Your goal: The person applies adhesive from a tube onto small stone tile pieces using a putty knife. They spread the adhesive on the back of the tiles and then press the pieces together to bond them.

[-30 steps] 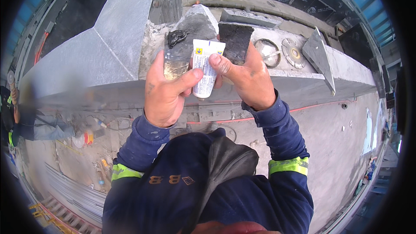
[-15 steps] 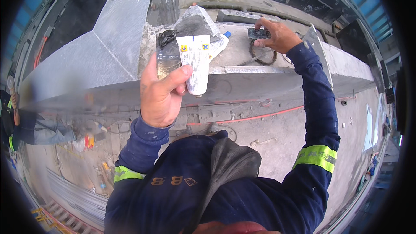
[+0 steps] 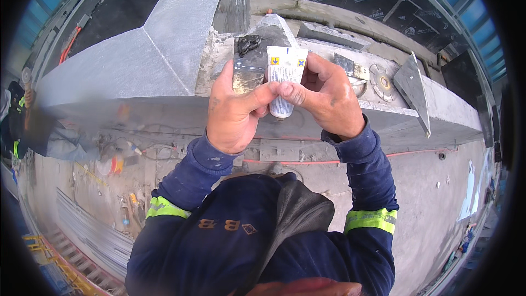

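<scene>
A white squeeze tube (image 3: pixel 287 67) with printed labels is upright between my two hands. My left hand (image 3: pixel 233 112) pinches its lower left side with the thumb, while the same fingers also support a flat, shiny metal plate (image 3: pixel 249 77). A black lump of paste (image 3: pixel 247 45) sits at the plate's far end. My right hand (image 3: pixel 335 96) closes on the tube's right side, its thumb against the front near the left thumb. Just beyond the right hand, a dark flat scraper-like blade (image 3: pixel 344 64) lies on the ledge.
The stone ledge (image 3: pixel 446 96) runs across in front of me, bearing a round disc (image 3: pixel 383 82) and an upright grey slab (image 3: pixel 413 93). A large stone block (image 3: pixel 159 44) rises at left. An orange hose (image 3: pixel 408 153) crosses the floor below. Another person's clothing shows at the far left.
My right hand has let go of the dark blade, which now lies on the ledge, and has come left to grip the tube. The view has shifted slightly.
</scene>
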The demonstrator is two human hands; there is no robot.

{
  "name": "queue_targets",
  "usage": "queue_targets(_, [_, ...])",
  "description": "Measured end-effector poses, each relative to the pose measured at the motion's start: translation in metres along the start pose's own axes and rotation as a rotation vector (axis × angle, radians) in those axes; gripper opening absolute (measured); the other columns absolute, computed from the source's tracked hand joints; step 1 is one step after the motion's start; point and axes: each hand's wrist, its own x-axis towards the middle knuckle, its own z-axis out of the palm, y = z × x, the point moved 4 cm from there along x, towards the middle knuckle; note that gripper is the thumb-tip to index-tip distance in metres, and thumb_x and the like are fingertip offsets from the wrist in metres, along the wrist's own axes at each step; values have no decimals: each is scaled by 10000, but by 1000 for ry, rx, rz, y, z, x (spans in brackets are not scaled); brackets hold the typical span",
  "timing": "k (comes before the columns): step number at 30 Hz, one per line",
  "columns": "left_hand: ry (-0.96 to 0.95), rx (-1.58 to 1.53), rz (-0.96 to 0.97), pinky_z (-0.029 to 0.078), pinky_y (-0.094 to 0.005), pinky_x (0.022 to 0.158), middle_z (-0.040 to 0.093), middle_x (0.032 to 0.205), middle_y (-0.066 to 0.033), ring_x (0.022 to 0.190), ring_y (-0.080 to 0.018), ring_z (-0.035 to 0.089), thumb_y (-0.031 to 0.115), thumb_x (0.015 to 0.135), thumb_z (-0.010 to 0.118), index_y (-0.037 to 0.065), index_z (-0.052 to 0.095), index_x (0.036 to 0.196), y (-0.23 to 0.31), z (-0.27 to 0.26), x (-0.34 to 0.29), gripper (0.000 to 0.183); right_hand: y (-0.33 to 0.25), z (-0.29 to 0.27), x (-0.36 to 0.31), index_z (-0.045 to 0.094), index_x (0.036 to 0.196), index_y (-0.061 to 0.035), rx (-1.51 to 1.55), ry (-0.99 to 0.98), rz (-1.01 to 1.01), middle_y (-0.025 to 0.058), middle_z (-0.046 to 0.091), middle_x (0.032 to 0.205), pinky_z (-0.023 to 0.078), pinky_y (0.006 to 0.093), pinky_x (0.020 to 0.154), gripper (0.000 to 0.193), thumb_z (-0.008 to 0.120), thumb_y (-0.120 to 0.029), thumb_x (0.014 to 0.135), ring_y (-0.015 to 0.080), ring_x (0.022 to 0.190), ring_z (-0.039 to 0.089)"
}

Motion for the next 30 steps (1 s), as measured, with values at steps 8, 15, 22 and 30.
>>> queue_targets(8, [74, 3, -47, 365, -230, 537, 637, 970, -133, 623, -80, 472, 59, 858, 613, -10, 450, 1200, 3, -19, -6, 385, -2, -18, 16, 568, 981, 73, 700, 249, 72, 172, 644, 1003, 515, 317, 739, 186, 574, -54, 846, 219, 844, 643])
queue_targets(15, [9, 105, -163, 358, -229, 514, 644, 944, -131, 600, -78, 467, 65, 849, 603, -9, 476, 1139, -10, -18, -22, 325, -8, -10, 61, 555, 930, -41, 1053, -3, 31, 32, 523, 732, 439, 323, 650, 121, 551, -151, 881, 152, 658, 508])
queue_targets(22, [8, 67, -229, 369, -267, 567, 611, 983, -194, 628, -115, 455, 23, 833, 597, -36, 384, 1310, -12, -24, -22, 526, -4, 5, 77, 460, 743, -119, 1046, 75, 19, -32, 380, 611, 345, 294, 560, 184, 570, -180, 878, 118, 555, 393])
queue_targets(30, [-40, -127, -317, 362, -273, 566, 598, 987, -195, 626, -121, 461, 12, 850, 563, -15, 358, 1360, -13, -19, -19, 550, 4, 5, 91, 436, 730, -107, 982, 114, 35, -30, 331, 588, 284, 287, 519, 213, 550, -194, 888, 112, 513, 320])
